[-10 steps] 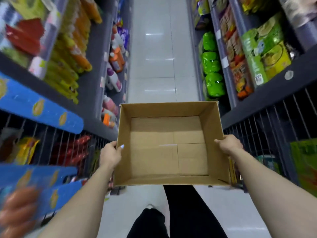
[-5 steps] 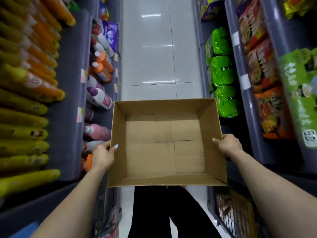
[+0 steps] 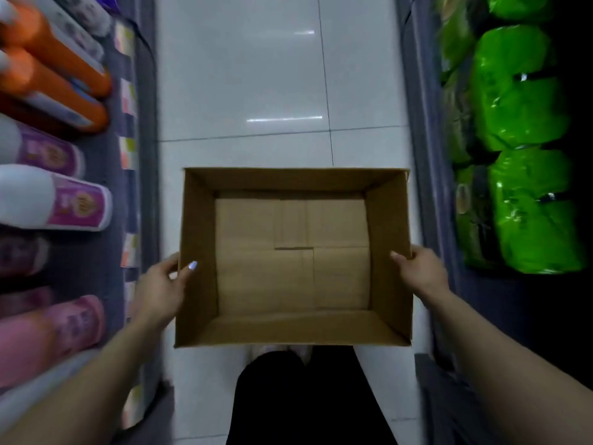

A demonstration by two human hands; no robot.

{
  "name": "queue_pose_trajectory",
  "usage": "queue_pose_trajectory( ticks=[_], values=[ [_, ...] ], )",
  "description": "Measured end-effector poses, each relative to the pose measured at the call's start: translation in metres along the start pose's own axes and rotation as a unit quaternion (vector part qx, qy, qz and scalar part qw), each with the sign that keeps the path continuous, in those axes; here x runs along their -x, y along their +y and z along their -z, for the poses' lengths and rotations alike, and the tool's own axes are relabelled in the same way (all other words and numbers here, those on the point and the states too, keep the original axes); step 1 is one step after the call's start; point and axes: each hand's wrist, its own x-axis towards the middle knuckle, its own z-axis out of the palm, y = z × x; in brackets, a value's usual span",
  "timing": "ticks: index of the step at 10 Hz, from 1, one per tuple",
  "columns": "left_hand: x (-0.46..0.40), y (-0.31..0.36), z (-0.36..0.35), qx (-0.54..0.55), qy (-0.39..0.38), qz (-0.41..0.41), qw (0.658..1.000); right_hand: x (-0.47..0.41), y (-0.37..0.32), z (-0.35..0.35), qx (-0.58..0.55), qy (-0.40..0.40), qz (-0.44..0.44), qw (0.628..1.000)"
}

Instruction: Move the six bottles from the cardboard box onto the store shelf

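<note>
I hold an open brown cardboard box (image 3: pixel 199 252) level in front of me over the aisle floor. Its inside shows only bare cardboard; no bottle is in it. My left hand (image 3: pixel 158 289) grips the box's left wall, thumb hooked inside. My right hand (image 3: pixel 422 271) grips the right wall the same way. On the store shelf (image 3: pixel 106 162) at my left lie bottles: orange ones (image 3: pixel 54 72) at the top, white and purple ones (image 3: pixel 64 203) in the middle, pink ones (image 3: pixel 54 329) lower down.
Bright green packs (image 3: pixel 519 149) fill the dark shelf on the right. A white tiled floor (image 3: pixel 256 91) runs between the two shelves. My dark trouser legs (image 3: pixel 308 396) show below the box.
The view has dropped and moved forward along the aisle; the shelves on both sides loom closer. The box stays held in both hands, now seen more from above.
</note>
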Motion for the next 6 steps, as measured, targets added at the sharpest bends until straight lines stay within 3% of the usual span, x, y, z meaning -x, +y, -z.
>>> queue_pose_trajectory(
  ticks=[3,5,6],
  values=[
    [-0.075,-0.017,-0.066,-0.016,-0.003,0.016,1.000,-0.103,0.006,-0.060,0.040,0.016,0.009,0.999],
    [-0.079,-0.026,-0.069,-0.062,-0.021,0.019,0.998,-0.101,0.009,-0.064,0.070,0.022,0.028,0.997],
    [-0.065,-0.021,-0.050,-0.099,-0.040,0.059,0.993,-0.079,0.002,-0.047,0.076,0.004,-0.009,0.997]
  ],
)
